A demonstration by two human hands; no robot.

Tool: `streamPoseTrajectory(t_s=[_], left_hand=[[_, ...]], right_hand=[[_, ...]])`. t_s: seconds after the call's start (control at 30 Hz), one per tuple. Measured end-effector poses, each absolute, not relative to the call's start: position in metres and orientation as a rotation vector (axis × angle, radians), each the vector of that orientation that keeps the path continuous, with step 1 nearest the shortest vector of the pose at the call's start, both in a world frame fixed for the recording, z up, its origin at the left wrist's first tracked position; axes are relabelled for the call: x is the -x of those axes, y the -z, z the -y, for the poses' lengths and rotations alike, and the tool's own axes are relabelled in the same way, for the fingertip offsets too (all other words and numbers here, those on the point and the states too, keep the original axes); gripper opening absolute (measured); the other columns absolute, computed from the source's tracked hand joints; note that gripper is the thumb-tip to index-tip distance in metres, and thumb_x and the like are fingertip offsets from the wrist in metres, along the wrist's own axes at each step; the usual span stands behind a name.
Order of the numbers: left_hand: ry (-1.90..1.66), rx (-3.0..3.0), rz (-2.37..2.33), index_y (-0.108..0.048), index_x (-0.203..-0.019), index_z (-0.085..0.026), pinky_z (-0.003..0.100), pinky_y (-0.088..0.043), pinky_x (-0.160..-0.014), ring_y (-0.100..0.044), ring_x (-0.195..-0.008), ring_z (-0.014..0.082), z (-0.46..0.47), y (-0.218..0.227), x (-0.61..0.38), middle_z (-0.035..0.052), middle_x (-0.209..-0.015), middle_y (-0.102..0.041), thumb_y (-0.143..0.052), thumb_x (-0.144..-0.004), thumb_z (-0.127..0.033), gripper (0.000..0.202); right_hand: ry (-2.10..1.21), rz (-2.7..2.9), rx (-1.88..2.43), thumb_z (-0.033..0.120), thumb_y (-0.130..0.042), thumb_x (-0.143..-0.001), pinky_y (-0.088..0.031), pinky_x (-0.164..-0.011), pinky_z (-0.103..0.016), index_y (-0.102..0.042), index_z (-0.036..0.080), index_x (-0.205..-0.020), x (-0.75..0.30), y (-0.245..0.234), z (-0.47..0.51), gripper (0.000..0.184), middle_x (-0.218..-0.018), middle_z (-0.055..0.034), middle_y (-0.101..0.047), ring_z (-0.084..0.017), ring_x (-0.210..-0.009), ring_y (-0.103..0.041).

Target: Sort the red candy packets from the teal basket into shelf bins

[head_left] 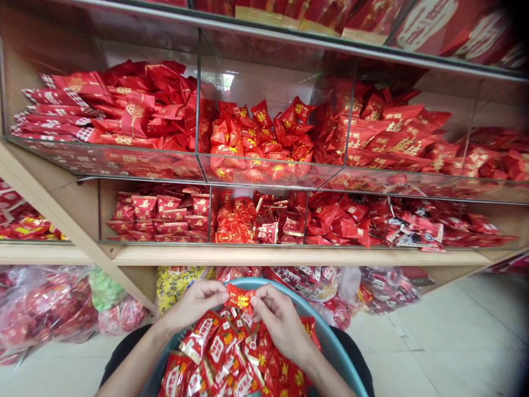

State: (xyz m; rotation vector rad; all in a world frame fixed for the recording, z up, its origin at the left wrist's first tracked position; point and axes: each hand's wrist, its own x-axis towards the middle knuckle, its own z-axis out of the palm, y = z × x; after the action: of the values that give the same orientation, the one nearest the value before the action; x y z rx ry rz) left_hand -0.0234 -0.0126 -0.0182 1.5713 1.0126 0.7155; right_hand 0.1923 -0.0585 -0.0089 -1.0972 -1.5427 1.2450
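Observation:
A teal plastic basin [336, 353] rests on my lap, heaped with red wrapped candies [231, 358]. Over the pile, both hands pinch one small red candy packet [239, 298] with gold print. My left hand [194, 303] grips its left edge with thumb and fingers closed. My right hand [279, 317] grips its right edge the same way. The packet is held just above the heap, near the basin's far rim.
Glass-fronted shelf compartments [264, 165] ahead hold piles of red candy packets on two levels over a wooden shelf board [289, 255]. Clear plastic bags of sweets [45, 309] lie on the tiled floor below, one yellow bag [176, 284] and one green bag among them.

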Motion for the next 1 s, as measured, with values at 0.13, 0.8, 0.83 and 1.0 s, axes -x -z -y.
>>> streamPoseTrajectory(t_s=[0.13, 0.8, 0.83, 1.0], left_hand=[[-0.668, -1.66, -1.001, -0.062, -0.069, -0.013, 0.021, -0.038, -0.06, -0.046, -0.061, 0.0101, 0.012, 0.021, 0.027, -0.002, -0.064, -0.055, -0.055, -0.083, -0.038, 0.03], [-0.619, -1.832, -0.975, -0.066, -0.066, -0.013, 0.019, -0.039, -0.056, -0.051, -0.056, 0.0098, 0.014, 0.021, 0.024, -0.0002, -0.059, -0.062, -0.055, -0.084, -0.037, 0.032], [-0.62, -1.856, -0.974, -0.066, -0.066, -0.013, 0.019, -0.039, -0.056, -0.05, -0.055, 0.0097, 0.015, 0.02, 0.023, -0.0005, -0.058, -0.06, -0.055, -0.084, -0.037, 0.033], [-0.677, -2.034, -0.919, -0.06, -0.058, -0.014, 0.02, -0.036, -0.057, -0.045, -0.054, 0.0088, 0.019, 0.014, 0.012, -0.002, -0.055, -0.054, -0.049, -0.088, -0.031, 0.036]], right_hand=[[-1.224, 1.565, 1.122, 0.041, -0.046, -0.09, -0.039, -0.057, -0.024, -0.049, 0.019, -0.075, -0.195, 0.012, 0.055, 0.026, -0.064, 0.003, -0.051, -0.012, -0.059, -0.05], [-1.491, 1.249, 1.105, 0.044, -0.066, -0.075, -0.041, -0.052, -0.023, -0.056, 0.016, -0.088, -0.193, 0.019, 0.051, 0.032, -0.06, 0.0054, -0.052, -0.009, -0.051, -0.049], [-1.435, 1.288, 1.109, 0.043, -0.064, -0.076, -0.04, -0.053, -0.023, -0.057, 0.017, -0.091, -0.194, 0.021, 0.05, 0.031, -0.06, 0.0057, -0.051, -0.009, -0.052, -0.048], [-1.339, 1.309, 1.22, 0.045, -0.062, -0.076, -0.038, -0.052, -0.024, -0.059, 0.017, -0.087, -0.197, 0.031, 0.045, 0.03, -0.058, 0.005, -0.051, -0.01, -0.051, -0.046]])
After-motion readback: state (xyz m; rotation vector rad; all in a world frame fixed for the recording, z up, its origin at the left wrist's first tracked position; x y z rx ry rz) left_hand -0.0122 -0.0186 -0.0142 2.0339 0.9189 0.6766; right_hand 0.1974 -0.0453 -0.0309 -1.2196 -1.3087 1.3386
